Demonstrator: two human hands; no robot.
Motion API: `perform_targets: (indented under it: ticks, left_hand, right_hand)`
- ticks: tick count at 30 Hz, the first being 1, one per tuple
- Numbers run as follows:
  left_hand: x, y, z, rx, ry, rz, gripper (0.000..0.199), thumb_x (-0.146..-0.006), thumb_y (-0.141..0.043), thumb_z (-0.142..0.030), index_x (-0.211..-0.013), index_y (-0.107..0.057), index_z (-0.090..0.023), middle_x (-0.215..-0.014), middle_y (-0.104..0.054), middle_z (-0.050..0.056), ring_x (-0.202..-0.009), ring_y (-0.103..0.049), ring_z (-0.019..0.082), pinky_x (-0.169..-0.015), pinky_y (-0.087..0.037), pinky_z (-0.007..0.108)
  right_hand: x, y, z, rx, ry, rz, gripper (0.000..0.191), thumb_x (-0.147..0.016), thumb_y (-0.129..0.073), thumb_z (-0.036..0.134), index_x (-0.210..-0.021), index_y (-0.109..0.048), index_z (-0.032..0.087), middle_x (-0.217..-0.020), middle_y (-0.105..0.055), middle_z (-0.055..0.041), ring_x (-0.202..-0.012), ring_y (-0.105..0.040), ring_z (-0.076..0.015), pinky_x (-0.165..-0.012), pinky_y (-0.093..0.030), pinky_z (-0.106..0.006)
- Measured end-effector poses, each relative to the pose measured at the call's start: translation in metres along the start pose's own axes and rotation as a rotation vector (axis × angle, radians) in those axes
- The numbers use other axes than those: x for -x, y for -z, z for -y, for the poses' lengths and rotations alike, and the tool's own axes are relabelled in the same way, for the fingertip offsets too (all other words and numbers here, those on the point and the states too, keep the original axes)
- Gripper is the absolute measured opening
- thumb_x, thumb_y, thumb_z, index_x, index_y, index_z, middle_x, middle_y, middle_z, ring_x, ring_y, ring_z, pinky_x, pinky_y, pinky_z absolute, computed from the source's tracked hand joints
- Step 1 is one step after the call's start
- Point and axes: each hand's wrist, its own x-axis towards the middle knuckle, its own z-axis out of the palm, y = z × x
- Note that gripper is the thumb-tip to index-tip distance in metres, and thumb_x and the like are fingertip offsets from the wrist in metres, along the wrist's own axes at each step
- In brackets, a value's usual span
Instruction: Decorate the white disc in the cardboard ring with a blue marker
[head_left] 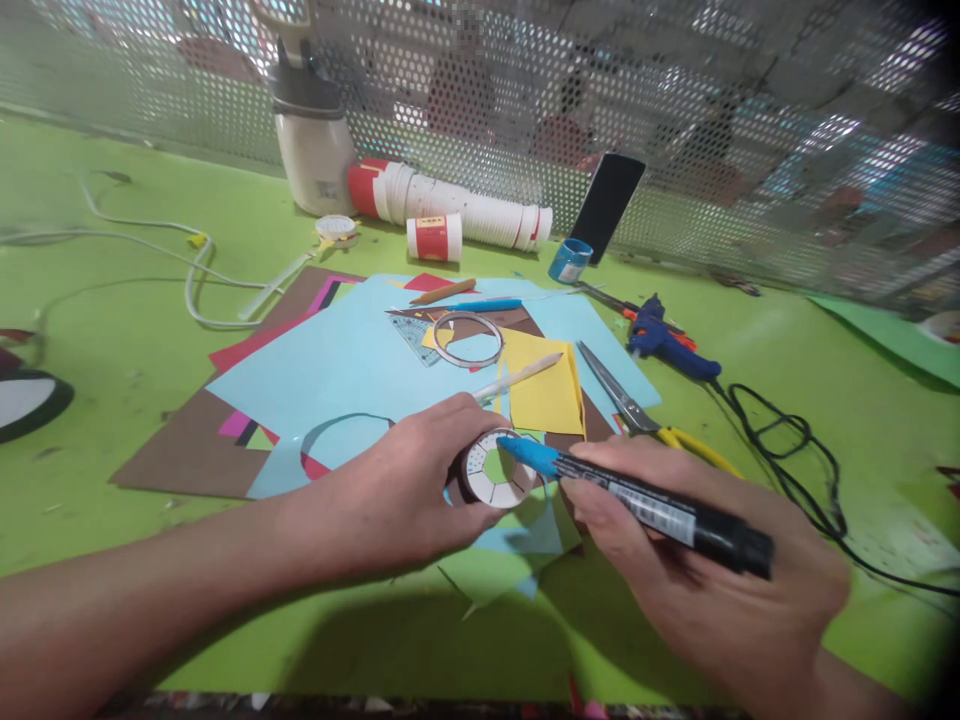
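Note:
My left hand is closed around a small round piece, whose white top ring is split by dark lines around a green centre. Blue dots show on part of that ring. In my right hand is a black marker with a blue front end, held at a slant. Its tip meets or hovers just over the upper edge of the ring; I cannot tell which. Beneath both hands lie sheets of light blue paper, and a yellow paper sits just beyond the round piece.
Scissors with yellow handles and a blue glue gun with a black cord lie at the right. A tape roll rests on the papers. Stacked paper cups, a white bottle and a phone stand before a perforated screen.

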Motion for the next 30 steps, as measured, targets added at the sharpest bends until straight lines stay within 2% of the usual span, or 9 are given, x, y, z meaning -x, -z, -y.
perform_targets:
  ticks: [8,14,17,22,25,28,30]
  left_hand:
    - [0.004,0.000,0.001,-0.010,-0.018,-0.001,0.034,-0.077,-0.065,-0.020,-0.110,-0.061,-0.020,-0.106,-0.064,0.004,-0.095,-0.062,0.019,-0.084,-0.051,0.034]
    - [0.003,0.000,0.001,-0.014,-0.005,0.006,0.030,-0.080,-0.062,-0.022,-0.109,-0.062,-0.018,-0.106,-0.064,0.006,-0.096,-0.062,0.020,-0.085,-0.050,0.035]
    - [0.003,0.001,0.000,-0.003,0.009,0.021,0.032,-0.079,-0.063,-0.022,-0.111,-0.062,-0.018,-0.105,-0.064,0.005,-0.095,-0.061,0.020,-0.084,-0.050,0.034]
    - [0.002,0.002,-0.002,0.030,0.048,0.027,0.034,-0.079,-0.066,-0.022,-0.112,-0.062,-0.020,-0.101,-0.063,0.002,-0.088,-0.061,0.016,-0.077,-0.050,0.030]
    - [0.001,0.002,-0.004,0.035,0.075,0.033,0.034,-0.077,-0.068,-0.021,-0.110,-0.063,-0.020,-0.100,-0.063,0.001,-0.088,-0.060,0.016,-0.077,-0.050,0.031]
    - [0.002,0.003,-0.004,0.038,0.093,0.042,0.035,-0.076,-0.069,-0.022,-0.110,-0.063,-0.021,-0.102,-0.063,0.002,-0.090,-0.060,0.018,-0.079,-0.050,0.032]
    - [0.002,0.003,-0.004,0.038,0.107,0.054,0.037,-0.075,-0.069,-0.024,-0.111,-0.061,-0.020,-0.104,-0.063,0.002,-0.092,-0.060,0.019,-0.081,-0.050,0.034]
  right_hand:
    - [0.000,0.001,0.000,0.034,0.028,-0.017,0.011,-0.077,-0.076,0.014,-0.084,-0.070,0.017,-0.073,-0.074,-0.0002,-0.063,-0.070,-0.0112,-0.068,-0.059,-0.018]
    - [-0.001,-0.001,0.001,0.022,0.047,0.003,0.014,-0.076,-0.077,0.015,-0.087,-0.070,0.020,-0.069,-0.073,-0.0002,-0.059,-0.070,-0.0150,-0.059,-0.060,-0.024]
    - [0.001,0.004,0.001,0.027,0.019,-0.001,0.015,-0.076,-0.077,0.016,-0.088,-0.070,0.021,-0.072,-0.074,-0.0007,-0.060,-0.070,-0.0163,-0.061,-0.060,-0.027]
    - [0.011,0.022,-0.002,0.101,-0.094,-0.051,0.025,-0.076,-0.076,0.020,-0.101,-0.073,0.026,-0.085,-0.076,-0.0003,-0.073,-0.072,-0.0197,-0.077,-0.060,-0.033]
    - [0.013,0.024,-0.003,0.063,-0.187,-0.124,0.017,-0.077,-0.073,0.026,-0.093,-0.075,0.028,-0.085,-0.075,-0.0003,-0.074,-0.072,-0.0218,-0.082,-0.059,-0.038]
    - [0.011,0.019,-0.002,0.029,-0.279,-0.209,0.010,-0.077,-0.071,0.028,-0.087,-0.075,0.028,-0.078,-0.074,-0.0013,-0.069,-0.072,-0.0233,-0.078,-0.062,-0.041]
    - [0.009,0.016,0.000,-0.005,-0.320,-0.213,0.015,-0.078,-0.070,0.027,-0.092,-0.075,0.027,-0.080,-0.075,-0.0027,-0.071,-0.074,-0.0251,-0.069,-0.063,-0.038]
